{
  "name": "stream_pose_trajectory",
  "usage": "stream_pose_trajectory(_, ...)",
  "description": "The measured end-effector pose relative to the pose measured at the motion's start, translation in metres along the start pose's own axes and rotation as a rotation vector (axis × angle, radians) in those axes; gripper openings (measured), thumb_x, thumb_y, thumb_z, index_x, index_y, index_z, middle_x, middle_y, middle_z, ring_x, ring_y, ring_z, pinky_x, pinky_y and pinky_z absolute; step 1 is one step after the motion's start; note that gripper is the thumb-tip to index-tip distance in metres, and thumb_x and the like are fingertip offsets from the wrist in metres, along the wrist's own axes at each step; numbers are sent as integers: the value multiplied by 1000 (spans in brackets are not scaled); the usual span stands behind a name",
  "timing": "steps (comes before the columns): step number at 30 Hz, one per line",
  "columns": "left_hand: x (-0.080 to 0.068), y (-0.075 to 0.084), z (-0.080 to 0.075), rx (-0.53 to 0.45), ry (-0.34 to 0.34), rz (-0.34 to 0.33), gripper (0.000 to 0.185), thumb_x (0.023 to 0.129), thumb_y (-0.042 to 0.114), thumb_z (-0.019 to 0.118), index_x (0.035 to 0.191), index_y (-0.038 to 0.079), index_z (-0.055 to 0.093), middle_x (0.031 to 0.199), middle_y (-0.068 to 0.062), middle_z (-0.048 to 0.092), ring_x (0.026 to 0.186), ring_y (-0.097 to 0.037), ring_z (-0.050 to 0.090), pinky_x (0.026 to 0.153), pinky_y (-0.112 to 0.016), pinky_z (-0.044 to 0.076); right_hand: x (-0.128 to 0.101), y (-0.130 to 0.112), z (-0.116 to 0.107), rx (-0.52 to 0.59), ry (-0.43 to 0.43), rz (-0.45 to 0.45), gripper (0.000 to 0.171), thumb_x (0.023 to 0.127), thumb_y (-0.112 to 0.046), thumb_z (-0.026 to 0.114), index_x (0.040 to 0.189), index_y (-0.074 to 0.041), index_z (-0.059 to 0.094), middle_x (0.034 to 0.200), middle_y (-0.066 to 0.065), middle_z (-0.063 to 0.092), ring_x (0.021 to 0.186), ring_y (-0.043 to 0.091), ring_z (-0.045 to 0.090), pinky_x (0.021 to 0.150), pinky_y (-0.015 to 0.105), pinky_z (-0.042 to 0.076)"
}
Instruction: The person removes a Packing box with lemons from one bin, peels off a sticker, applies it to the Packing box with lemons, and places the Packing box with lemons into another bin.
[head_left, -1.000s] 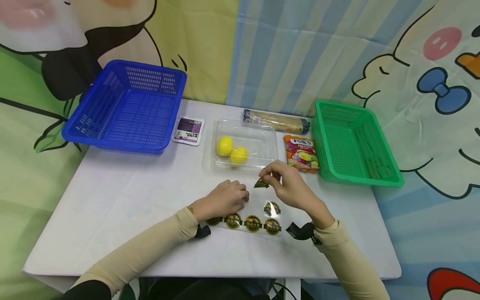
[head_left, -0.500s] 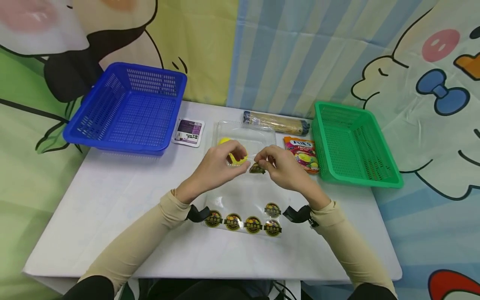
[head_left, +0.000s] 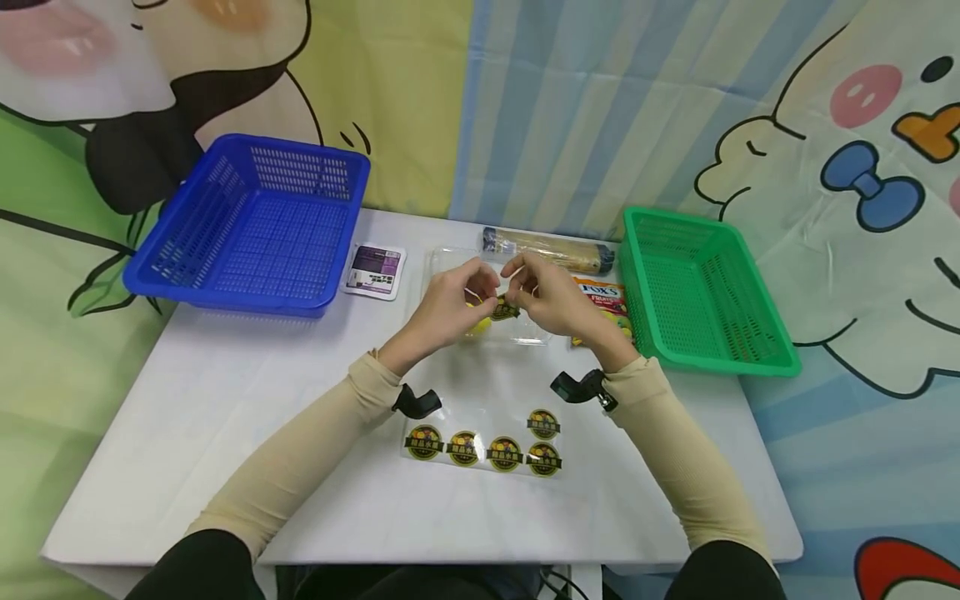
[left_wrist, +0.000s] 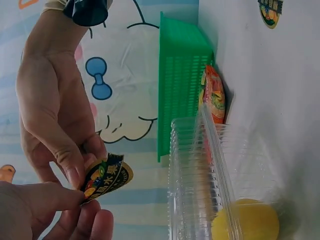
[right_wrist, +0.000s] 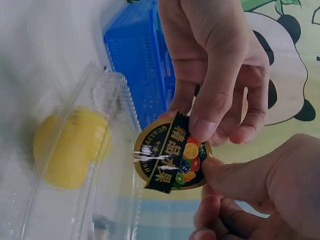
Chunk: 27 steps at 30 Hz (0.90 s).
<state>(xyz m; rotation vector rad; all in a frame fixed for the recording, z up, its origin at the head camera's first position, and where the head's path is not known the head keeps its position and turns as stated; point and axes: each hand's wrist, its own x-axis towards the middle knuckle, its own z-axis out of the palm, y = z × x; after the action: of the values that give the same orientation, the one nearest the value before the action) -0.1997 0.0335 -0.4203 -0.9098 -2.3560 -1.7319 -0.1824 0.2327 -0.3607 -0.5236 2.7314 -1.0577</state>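
A round black-and-gold fruit sticker is held up between both hands above the clear plastic box. My left hand pinches one edge of the sticker between thumb and finger. On the sticker's other side, my right hand pinches the edge as well, its thumb beside the printed fruit. Yellow lemon-like fruits lie inside the box, partly hidden by the hands in the head view. Nearer the body lies a clear sheet bearing several matching round stickers.
A blue basket stands at the back left and a green basket at the right. Between them are a purple-and-white packet, a wrapped roll and a Fox's candy bag, partly behind the right forearm.
My right hand has carried the sticker forward and up from near the sheet to over the box. My left hand has left the sheet and now pinches the sticker too.
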Motion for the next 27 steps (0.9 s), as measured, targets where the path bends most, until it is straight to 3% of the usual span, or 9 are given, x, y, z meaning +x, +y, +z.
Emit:
stream_pose_trajectory(4,10,-7,-6,-27,32,-34,18,92,-1,71,107,4,63,94,-10,69,86,-21,69,80,-32,60,5,7,1,21,84,35,36,103,-15,67,136,-7,57,114,15,66,97,28,63,83,41,53)
stream_pose_trajectory(9,24,-18,-13,-95,53,-143,19,94,1,72,110,6,64,98,-11,71,89,-21,68,82,-30,58,9,21,6,109,180,144,37,101,-17,70,135,-6,60,118,15,67,104,28,65,93,43,55)
stream_pose_trajectory(12,33,-25,-15,-148,49,-218,19,94,1,72,110,6,64,100,-12,70,90,-22,68,81,-31,59,12,28,8,203,206,200,33,102,-17,68,133,-4,62,115,16,70,99,28,66,89,43,57)
stream_pose_trajectory(17,45,-33,-13,-190,28,-311,19,95,3,73,111,7,64,102,-11,70,90,-22,69,80,-32,61,20,37,10,341,248,253,32,103,-15,66,132,-2,63,110,14,70,94,28,68,77,30,58)
stream_pose_trajectory(27,55,-39,-10,-210,26,-373,19,94,2,72,111,7,65,104,-11,69,91,-24,70,81,-34,62,33,45,15,471,317,247,28,97,-1,69,125,3,65,105,10,67,86,19,70,78,31,62)
